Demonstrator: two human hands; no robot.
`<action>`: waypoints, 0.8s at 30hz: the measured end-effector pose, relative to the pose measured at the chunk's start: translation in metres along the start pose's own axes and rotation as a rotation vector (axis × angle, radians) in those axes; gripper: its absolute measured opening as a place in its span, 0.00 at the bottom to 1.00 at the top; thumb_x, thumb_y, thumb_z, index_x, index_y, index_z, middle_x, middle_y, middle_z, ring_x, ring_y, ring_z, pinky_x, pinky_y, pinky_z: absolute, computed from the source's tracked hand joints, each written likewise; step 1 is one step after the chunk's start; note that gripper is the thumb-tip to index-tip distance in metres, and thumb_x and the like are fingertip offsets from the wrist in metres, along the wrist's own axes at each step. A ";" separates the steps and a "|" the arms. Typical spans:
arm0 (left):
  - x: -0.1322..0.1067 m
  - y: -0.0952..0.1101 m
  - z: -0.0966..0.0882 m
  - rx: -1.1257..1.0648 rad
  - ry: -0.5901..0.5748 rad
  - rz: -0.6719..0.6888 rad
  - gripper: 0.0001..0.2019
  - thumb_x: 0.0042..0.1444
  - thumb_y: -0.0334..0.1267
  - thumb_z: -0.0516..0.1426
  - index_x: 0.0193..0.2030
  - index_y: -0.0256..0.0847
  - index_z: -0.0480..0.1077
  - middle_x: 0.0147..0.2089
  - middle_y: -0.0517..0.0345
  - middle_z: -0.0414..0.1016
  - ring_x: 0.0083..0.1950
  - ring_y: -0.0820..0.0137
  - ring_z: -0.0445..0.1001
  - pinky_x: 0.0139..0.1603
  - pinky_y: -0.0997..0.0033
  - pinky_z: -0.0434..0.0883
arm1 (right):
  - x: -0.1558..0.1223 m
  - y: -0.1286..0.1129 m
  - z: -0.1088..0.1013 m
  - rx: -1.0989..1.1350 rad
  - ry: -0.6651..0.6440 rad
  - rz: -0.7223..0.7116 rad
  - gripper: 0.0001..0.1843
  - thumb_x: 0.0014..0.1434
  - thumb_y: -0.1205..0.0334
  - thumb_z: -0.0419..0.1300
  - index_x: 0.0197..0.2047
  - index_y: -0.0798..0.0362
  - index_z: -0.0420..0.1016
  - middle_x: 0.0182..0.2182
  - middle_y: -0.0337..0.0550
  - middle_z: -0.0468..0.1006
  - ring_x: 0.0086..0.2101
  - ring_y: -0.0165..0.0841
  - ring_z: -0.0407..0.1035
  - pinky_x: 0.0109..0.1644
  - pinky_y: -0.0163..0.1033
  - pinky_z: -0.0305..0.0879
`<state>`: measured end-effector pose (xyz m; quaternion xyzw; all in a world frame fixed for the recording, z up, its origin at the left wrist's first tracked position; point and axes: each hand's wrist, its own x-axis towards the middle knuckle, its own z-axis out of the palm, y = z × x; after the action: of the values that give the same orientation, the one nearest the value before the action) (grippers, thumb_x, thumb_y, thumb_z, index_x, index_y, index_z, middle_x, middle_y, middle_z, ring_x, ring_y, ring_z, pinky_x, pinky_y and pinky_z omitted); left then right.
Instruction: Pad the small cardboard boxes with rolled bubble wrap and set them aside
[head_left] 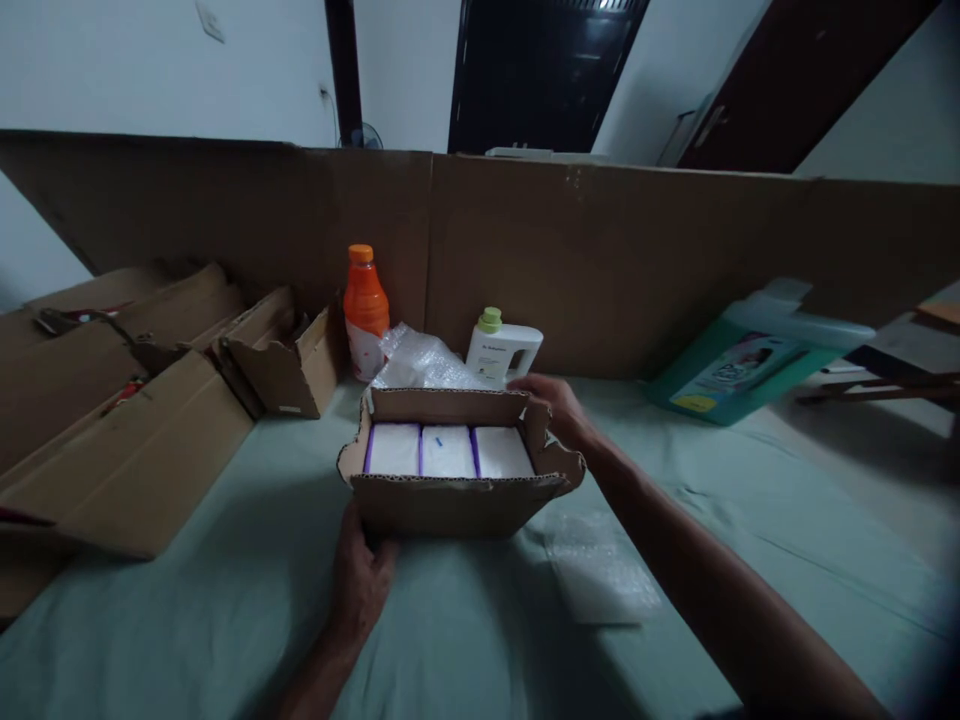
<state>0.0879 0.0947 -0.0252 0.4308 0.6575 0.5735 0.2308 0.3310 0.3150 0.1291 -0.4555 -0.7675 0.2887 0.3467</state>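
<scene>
A small open cardboard box [450,505] sits in the middle of a pale green cloth. Three white packs with purple edges [447,451] lie side by side inside it. My left hand [360,575] presses against the box's near left corner, fingers curled on the cardboard. My right hand [559,410] reaches over the box's far right corner and touches the flap there, fingers bent. Behind the box lie crumpled bubble wrap [420,360], an orange bottle [365,310] and a white bottle with a green cap [501,348].
Flattened and open cardboard boxes [150,400] are piled at the left. A tall cardboard wall [600,260] runs along the back. A teal refill pouch [742,365] leans at the right. A flat piece of bubble wrap [600,575] lies on the cloth near my right forearm.
</scene>
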 end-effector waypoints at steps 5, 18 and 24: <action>0.002 0.006 -0.001 0.012 0.014 0.029 0.27 0.50 0.37 0.57 0.59 0.36 0.66 0.55 0.44 0.75 0.59 0.55 0.73 0.62 0.57 0.68 | -0.106 0.029 -0.010 0.241 -0.267 0.140 0.23 0.53 0.44 0.64 0.42 0.55 0.81 0.39 0.48 0.83 0.40 0.44 0.77 0.44 0.45 0.74; 0.037 0.030 0.006 0.016 -0.069 -0.022 0.25 0.46 0.35 0.59 0.54 0.40 0.70 0.47 0.50 0.78 0.54 0.55 0.76 0.59 0.56 0.70 | -0.126 0.027 0.028 0.003 -0.148 0.039 0.19 0.57 0.52 0.64 0.48 0.53 0.75 0.47 0.52 0.82 0.46 0.47 0.76 0.51 0.50 0.71; 0.083 0.032 0.034 0.000 -0.068 -0.016 0.25 0.43 0.31 0.58 0.52 0.37 0.69 0.49 0.48 0.78 0.54 0.55 0.76 0.60 0.55 0.70 | -0.101 0.040 0.035 0.018 -0.105 0.079 0.21 0.58 0.56 0.63 0.53 0.54 0.72 0.50 0.51 0.81 0.50 0.45 0.75 0.52 0.48 0.70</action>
<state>0.0809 0.1814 0.0131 0.4447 0.6527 0.5566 0.2576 0.3582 0.2361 0.0508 -0.4664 -0.7634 0.3327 0.2984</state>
